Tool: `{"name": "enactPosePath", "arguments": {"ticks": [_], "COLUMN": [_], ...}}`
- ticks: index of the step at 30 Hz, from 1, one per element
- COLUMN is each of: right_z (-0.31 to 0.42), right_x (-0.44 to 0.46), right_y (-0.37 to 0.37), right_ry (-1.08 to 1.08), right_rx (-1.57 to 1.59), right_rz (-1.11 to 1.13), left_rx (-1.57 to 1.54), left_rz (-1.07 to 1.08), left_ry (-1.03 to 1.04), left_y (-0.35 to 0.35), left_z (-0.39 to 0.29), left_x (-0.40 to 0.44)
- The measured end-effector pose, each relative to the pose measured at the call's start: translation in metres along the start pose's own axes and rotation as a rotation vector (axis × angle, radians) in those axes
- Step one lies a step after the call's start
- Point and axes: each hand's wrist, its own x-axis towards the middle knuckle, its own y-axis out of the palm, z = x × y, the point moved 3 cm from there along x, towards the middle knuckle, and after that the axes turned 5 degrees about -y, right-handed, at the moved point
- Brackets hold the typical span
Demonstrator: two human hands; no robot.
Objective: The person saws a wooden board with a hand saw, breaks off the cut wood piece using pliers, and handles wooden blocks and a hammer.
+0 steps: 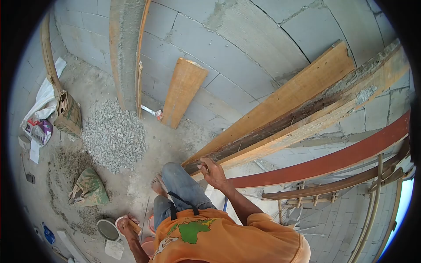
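The left hand (126,225) is low beside the body, its fingers wrapped around a tan block-like piece (136,226) that sits just beside a round bucket (98,227) on the floor (160,142). The right hand (214,174) is raised in front of the right side, fingers bent, close to the lower end of a long wooden trough (285,135); whether it pinches something small or touches the wood, I cannot tell. The trough slants up to the right along a grey block wall (245,65), its inside dark and its edges crusted with grey, with a wide plank (285,96) behind it. Nearer the viewer, a red-brown board (324,160) slopes the same way. The knees, in blue jeans (184,186), are bent near the trough's lower end. A short board (184,92) leans on the wall, right of a tall grey-faced post (126,57). Left of the knees, a gravel heap (114,136) lies between a brown paper bag (68,115) and that short board, with a camouflage-patterned sack (92,188) below.
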Motion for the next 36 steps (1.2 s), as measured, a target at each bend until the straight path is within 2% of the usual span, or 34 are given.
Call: {"name": "enactPosePath", "arguments": {"ticks": [6, 7, 8, 9, 12, 13, 15, 17, 19, 21, 24, 27, 30, 36], "right_z": [0.021, 0.026, 0.033, 0.045, 0.094, 0.105, 0.128, 0.132, 0.127, 0.126, 0.135, 0.132, 0.127, 0.142], "right_x": [0.017, 0.023, 0.029, 0.039, 0.031, 0.027, 0.009, -0.010, -0.021, -0.018, 0.003, 0.040, 0.056, 0.046], "right_y": [-0.046, -0.057, -0.071, -0.091, -0.164, -0.185, -0.226, -0.258, -0.285, -0.312, -0.331, -0.334, -0.329, -0.319], "right_ry": [-0.090, -0.117, -0.238, -0.237, -0.369, -0.355, -0.493, -0.501, -0.344, -0.179, -0.051, 0.016, 0.082, 0.073], "right_rx": [-0.055, -0.080, -0.086, -0.091, -0.104, -0.125, -0.250, -0.456, -0.656, -0.676, -0.698, -0.660, -0.654, -0.713], "right_rz": [-0.154, -0.173, -0.265, -0.295, -0.524, -0.569, -0.836, -1.046, -1.195, -1.313, -1.371, -1.379, -1.396, -1.457], "left_rx": [0.029, 0.048, 0.077, 0.085, 0.262, 0.279, 0.336, 0.373, 0.380, 0.380, 0.586, 0.753, 0.756, 0.838], "left_rz": [0.099, 0.101, 0.144, 0.169, 0.311, 0.357, 0.441, 0.509, 0.667, 0.776, 1.045, 1.209, 1.321, 1.444], "left_ry": [0.080, 0.076, 0.091, 0.106, 0.133, 0.147, 0.156, 0.189, 0.200, 0.188, 0.389, 0.465, 0.504, 0.593], "left_y": [0.083, 0.099, 0.116, 0.141, 0.218, 0.242, 0.285, 0.325, 0.368, 0.410, 0.482, 0.544, 0.579, 0.598], "left_z": [-0.078, -0.086, -0.093, -0.105, -0.137, -0.145, -0.158, -0.170, -0.178, -0.183, -0.202, -0.219, -0.224, -0.220], "left_x": [0.031, 0.044, 0.060, 0.072, 0.086, 0.090, 0.096, 0.097, 0.089, 0.085, 0.045, -0.008, -0.046, -0.072]}}
